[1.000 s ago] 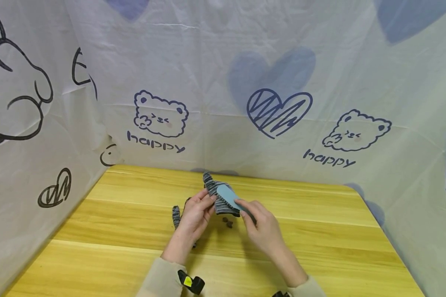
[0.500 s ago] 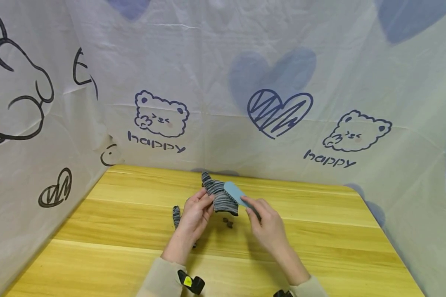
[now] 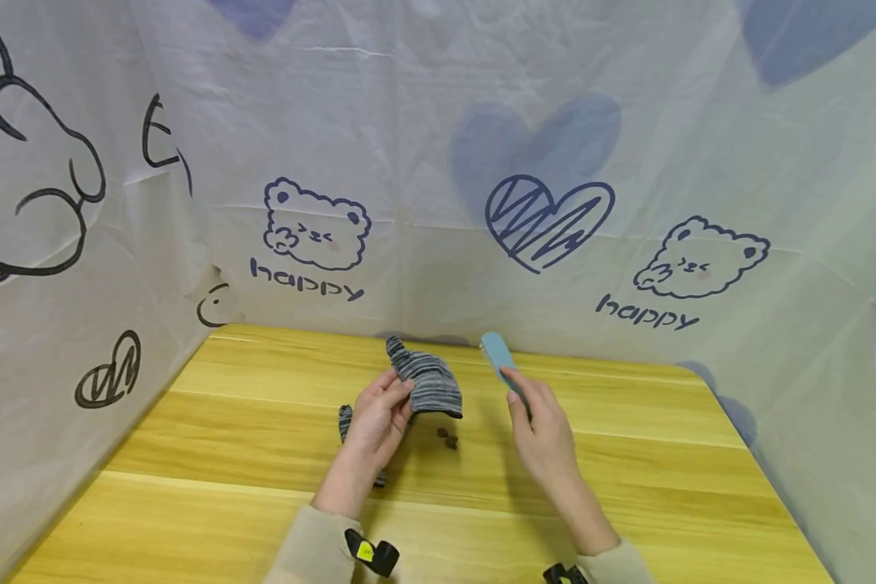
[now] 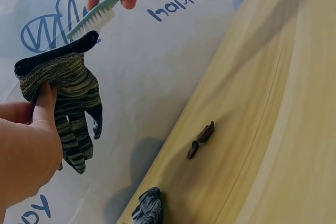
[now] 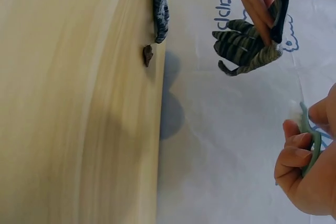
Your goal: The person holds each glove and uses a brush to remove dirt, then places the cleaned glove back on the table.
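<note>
A striped grey-and-black knit glove (image 3: 435, 384) with a dark cuff edge hangs above the table, pinched near its cuff by my left hand (image 3: 381, 414). Its fingers dangle in the left wrist view. My right hand (image 3: 543, 422) grips a light blue brush (image 3: 498, 352) by its handle. White bristles show on the brush (image 4: 94, 22) in the left wrist view. Glove and brush are apart in the head view. A second striped glove (image 3: 345, 422) lies on the table, partly hidden behind my left hand and forearm.
Small dark brown lumps (image 3: 448, 439) lie on the wooden table (image 3: 664, 454) below the held glove. A pale printed sheet (image 3: 423, 162) hangs close behind the table's back edge, and another stretch of it stands along the left side.
The brush has left the glove's surface and moved right and slightly up with my right hand. My left hand has shifted a little left with the glove, showing more of its face.
</note>
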The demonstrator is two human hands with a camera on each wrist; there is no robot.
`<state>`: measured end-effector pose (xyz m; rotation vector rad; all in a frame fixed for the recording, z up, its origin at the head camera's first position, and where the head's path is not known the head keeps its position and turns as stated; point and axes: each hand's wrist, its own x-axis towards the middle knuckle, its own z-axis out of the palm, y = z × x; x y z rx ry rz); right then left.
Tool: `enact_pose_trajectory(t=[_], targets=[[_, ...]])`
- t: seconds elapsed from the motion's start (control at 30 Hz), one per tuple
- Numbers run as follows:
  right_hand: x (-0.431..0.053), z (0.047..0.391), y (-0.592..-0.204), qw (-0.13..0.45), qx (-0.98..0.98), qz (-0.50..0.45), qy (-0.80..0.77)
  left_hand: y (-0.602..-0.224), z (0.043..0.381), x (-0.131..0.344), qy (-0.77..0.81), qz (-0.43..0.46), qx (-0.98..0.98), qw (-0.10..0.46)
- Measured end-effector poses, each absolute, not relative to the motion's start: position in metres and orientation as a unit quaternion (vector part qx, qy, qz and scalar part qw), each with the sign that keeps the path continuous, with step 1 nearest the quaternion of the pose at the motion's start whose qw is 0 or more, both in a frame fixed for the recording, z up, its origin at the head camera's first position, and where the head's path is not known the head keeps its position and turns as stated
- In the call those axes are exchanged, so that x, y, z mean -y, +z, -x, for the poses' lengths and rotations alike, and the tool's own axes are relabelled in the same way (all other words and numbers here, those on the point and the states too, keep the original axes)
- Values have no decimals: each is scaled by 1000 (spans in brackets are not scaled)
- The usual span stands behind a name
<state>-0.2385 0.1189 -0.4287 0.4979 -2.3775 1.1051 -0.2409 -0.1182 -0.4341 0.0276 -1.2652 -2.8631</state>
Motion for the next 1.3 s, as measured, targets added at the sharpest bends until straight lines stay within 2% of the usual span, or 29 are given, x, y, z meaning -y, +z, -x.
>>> enact_pose_trajectory(t=[0.23, 0.63, 1.03, 1.3], targets=[[-114, 233, -425, 196, 870, -189, 411, -435, 239, 111, -910, -10, 414, -6], [-95, 222, -431, 233, 850, -245, 404, -440, 235, 99, -889, -6, 457, -27], [-81, 214, -438, 207, 868, -231, 388, -445, 234, 86, -878, -4, 478, -33], [-82, 215, -440, 226, 866, -230, 381, -445, 234, 83, -871, -8, 489, -45]])
